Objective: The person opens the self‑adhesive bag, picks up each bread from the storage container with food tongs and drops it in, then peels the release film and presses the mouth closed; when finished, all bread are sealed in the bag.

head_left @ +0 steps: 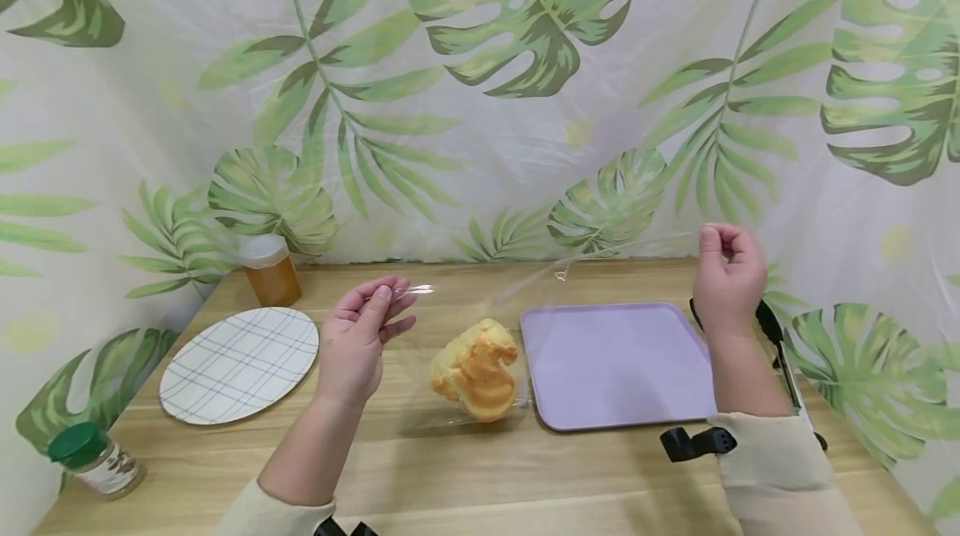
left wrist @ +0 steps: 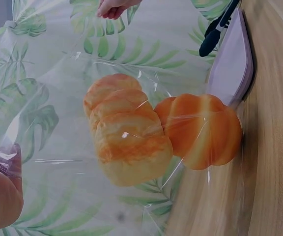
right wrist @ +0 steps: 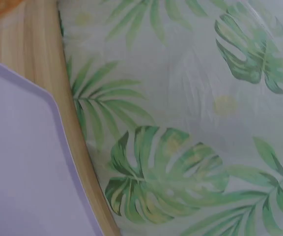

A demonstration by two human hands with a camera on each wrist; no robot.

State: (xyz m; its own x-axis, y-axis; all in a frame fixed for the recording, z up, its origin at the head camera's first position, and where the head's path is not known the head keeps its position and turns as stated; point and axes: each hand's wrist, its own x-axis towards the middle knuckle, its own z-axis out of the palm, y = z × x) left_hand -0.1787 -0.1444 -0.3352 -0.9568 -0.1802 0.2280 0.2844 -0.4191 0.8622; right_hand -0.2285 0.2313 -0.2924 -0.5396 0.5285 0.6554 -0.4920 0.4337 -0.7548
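Two bread pieces, a ridged loaf [left wrist: 127, 130] and a round grooved bun [left wrist: 203, 130], show through a clear plastic bag [left wrist: 190, 182] in the left wrist view. From above they overlap as one golden bread shape [head_left: 476, 369] at mid-table. My left hand [head_left: 360, 336] pinches the bag's plastic between thumb and fingers, up and left of the bread. Raised higher at the right, my right hand [head_left: 731, 282] pinches another part of the plastic, drawn out as a thin stretched edge between both hands. The right wrist view does not show the right hand.
Right of the bread lies a lilac tray [head_left: 615, 365], with black-tipped tongs [head_left: 787, 386] beyond it. At left are a checked oval plate [head_left: 240, 365], an amber jar [head_left: 272, 273] and a green-lidded jar [head_left: 97, 461]. A leaf-print cloth [head_left: 510, 144] hangs behind.
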